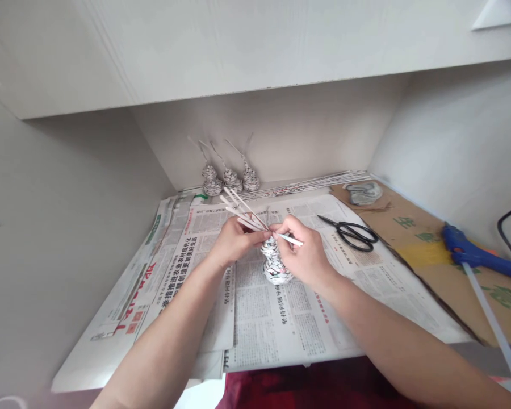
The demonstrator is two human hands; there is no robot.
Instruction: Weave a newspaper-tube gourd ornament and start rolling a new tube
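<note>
A gourd-shaped piece woven from rolled newspaper (276, 268) stands over the newspaper sheets, between my two hands. From its top several thin paper sticks (238, 207) fan up and to the left. My left hand (241, 237) is closed around these sticks just above the woven neck. My right hand (302, 247) pinches one paper stick (290, 240) at the top of the gourd; its end pokes out to the right past the fingers. The inner fingertips of both hands nearly meet there and partly hide the neck.
Three finished-looking woven gourds (230, 180) stand at the back wall, beside a bundle of long paper sticks (315, 183). Black-handled scissors (353, 234) lie to the right on newspaper (255, 324). A blue glue gun (477, 250) rests on cardboard (430, 250). An overhead panel (238, 51) hangs above.
</note>
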